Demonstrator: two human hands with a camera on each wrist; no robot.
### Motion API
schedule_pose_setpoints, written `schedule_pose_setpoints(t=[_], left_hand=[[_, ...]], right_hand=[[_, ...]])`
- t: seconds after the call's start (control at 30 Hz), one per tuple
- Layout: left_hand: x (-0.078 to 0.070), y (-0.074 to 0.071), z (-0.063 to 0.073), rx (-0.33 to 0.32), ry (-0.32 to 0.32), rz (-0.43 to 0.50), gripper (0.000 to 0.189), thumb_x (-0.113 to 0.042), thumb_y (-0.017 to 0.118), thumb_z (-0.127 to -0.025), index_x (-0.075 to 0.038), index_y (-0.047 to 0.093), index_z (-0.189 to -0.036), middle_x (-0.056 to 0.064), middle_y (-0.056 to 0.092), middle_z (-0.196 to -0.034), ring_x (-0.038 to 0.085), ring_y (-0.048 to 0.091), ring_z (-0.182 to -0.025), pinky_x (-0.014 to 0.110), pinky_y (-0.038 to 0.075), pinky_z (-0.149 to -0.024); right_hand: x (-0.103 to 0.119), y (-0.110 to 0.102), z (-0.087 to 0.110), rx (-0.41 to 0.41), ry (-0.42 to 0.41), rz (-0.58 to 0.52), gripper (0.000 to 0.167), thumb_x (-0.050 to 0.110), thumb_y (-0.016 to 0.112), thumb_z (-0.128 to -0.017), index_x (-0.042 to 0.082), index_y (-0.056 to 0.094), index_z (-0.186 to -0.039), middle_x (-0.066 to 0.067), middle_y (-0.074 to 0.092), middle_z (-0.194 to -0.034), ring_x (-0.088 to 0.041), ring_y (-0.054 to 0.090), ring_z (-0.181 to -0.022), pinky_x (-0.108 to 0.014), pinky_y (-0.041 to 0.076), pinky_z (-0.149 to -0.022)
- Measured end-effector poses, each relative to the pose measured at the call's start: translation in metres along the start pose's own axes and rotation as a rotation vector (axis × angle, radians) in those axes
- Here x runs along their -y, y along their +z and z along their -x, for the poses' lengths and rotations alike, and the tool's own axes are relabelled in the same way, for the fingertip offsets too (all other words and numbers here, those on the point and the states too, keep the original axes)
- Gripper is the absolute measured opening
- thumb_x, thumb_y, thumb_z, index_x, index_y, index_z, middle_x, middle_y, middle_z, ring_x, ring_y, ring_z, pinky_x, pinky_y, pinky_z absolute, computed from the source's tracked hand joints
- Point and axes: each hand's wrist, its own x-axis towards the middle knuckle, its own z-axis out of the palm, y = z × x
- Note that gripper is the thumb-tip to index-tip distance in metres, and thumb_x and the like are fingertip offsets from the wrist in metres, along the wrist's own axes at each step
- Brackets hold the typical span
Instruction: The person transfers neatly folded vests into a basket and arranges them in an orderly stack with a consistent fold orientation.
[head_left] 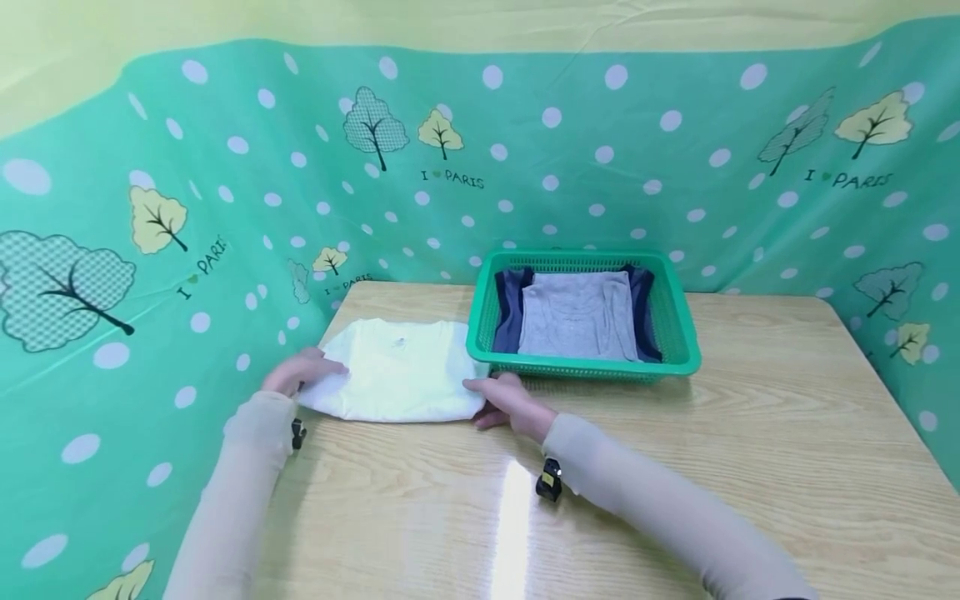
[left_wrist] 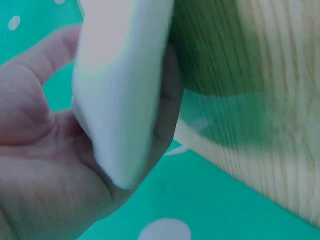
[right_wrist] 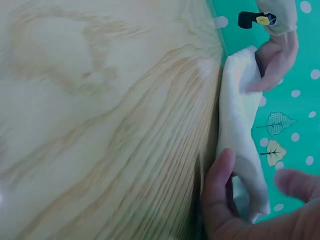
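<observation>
A folded white T-shirt (head_left: 401, 375) with a small dark print near its top edge is held between both hands at the left of the table. My left hand (head_left: 303, 369) grips its left end, thumb over the top; the left wrist view shows the fingers beneath the folded cloth (left_wrist: 122, 95). At the other end my right hand (head_left: 517, 404) holds the shirt, thumb above and fingers below. From the right wrist, the cloth (right_wrist: 239, 115) appears as a thick band stretching between the hands. Its right end lies close against the basket's left side.
A green plastic basket (head_left: 585, 364) stands at the back middle of the wooden table (head_left: 712, 467). Inside lie a folded grey garment (head_left: 577, 312) and dark navy cloth (head_left: 510, 308) on both sides of it. Green dotted fabric (head_left: 600, 183) hangs behind and along the sides.
</observation>
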Motion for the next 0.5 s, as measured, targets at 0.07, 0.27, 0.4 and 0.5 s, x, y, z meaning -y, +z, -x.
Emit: schedule_pose_setpoints(t=[0.07,0.27,0.4,0.5], left_hand=[[-0.003,0.0,-0.003,-0.026,-0.002,0.061,0.108,-0.033,0.073,-0.096,0.018,0.0,-0.158,0.041,0.003,-0.164,0.056,0.008,-0.153,0.06,0.013,-0.125],[-0.003,0.005,-0.009,-0.098,-0.012,0.089,0.102,-0.023,0.077,-0.092,0.02,0.011,-0.157,0.042,0.018,-0.16,0.056,0.024,-0.146,0.061,0.019,-0.123],[0.003,0.009,-0.006,-0.091,-0.021,0.083,0.099,-0.02,0.076,-0.09,0.02,0.014,-0.157,0.042,0.023,-0.157,0.055,0.03,-0.142,0.061,0.023,-0.122],[0.006,0.009,-0.003,-0.072,-0.027,0.071,0.1,-0.02,0.076,-0.088,0.021,0.014,-0.156,0.043,0.025,-0.153,0.055,0.032,-0.139,0.062,0.025,-0.12]], right_hand=[[0.001,0.002,-0.002,0.007,0.002,0.013,0.038,0.028,0.073,-0.1,-0.004,0.062,-0.118,-0.015,0.068,-0.077,-0.018,0.063,-0.054,-0.032,0.061,-0.057],[-0.001,0.01,-0.012,0.019,0.007,-0.007,0.054,0.011,0.068,-0.1,-0.011,0.047,-0.145,-0.015,0.065,-0.075,-0.02,0.066,-0.054,-0.032,0.062,-0.059],[-0.006,0.013,-0.015,0.017,0.0,0.02,0.038,0.002,0.064,-0.095,-0.011,0.055,-0.13,-0.016,0.065,-0.076,-0.02,0.066,-0.052,-0.034,0.063,-0.061],[-0.007,0.014,-0.014,0.001,-0.03,0.04,0.026,0.0,0.062,-0.091,-0.007,0.058,-0.116,-0.016,0.065,-0.076,-0.02,0.065,-0.051,-0.035,0.064,-0.061]])
